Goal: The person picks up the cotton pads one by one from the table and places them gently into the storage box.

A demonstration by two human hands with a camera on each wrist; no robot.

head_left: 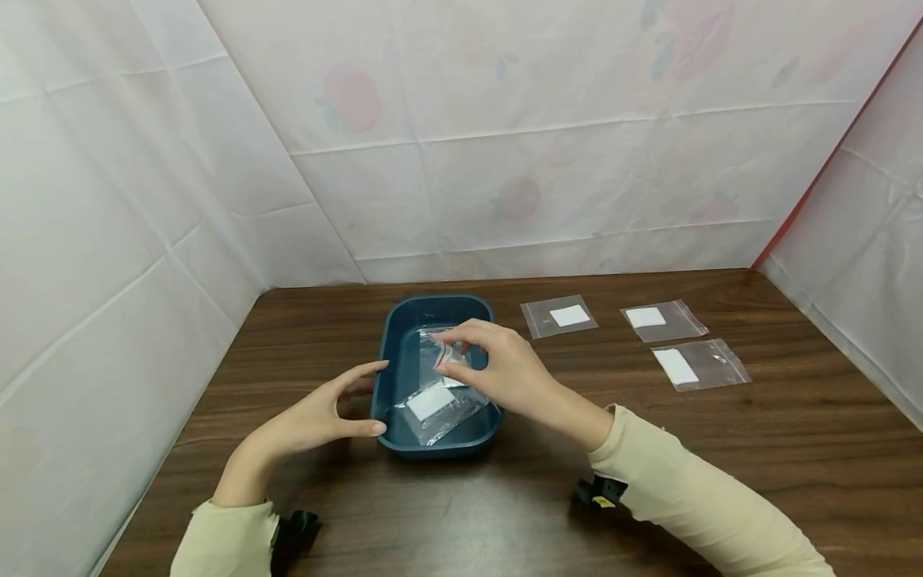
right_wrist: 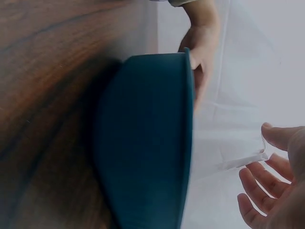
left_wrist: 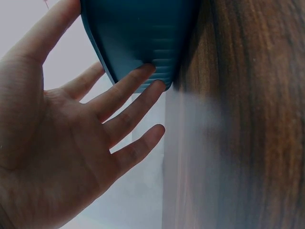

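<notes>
A dark blue plastic tray (head_left: 389,344) with raised walls stands on the table, with clear zip bags (head_left: 461,410) holding white cards inside it. My right hand (head_left: 505,365) is over the tray and pinches the edge of a clear zip bag (head_left: 453,353) between thumb and fingers. In the right wrist view, that bag (right_wrist: 243,161) hangs from the fingertips above the rim. My left hand (head_left: 317,413) touches the tray's left side with straight, spread fingers. The left wrist view shows these fingers (left_wrist: 136,112) against and beside the ribbed outer wall.
Three more clear zip bags with white cards lie flat on the wooden table (head_left: 577,465) to the right: one bag (head_left: 537,318) near the tray, another bag (head_left: 678,320) farther right, and a third bag (head_left: 714,365) just in front of it. A white patterned cloth (head_left: 505,160) hangs behind.
</notes>
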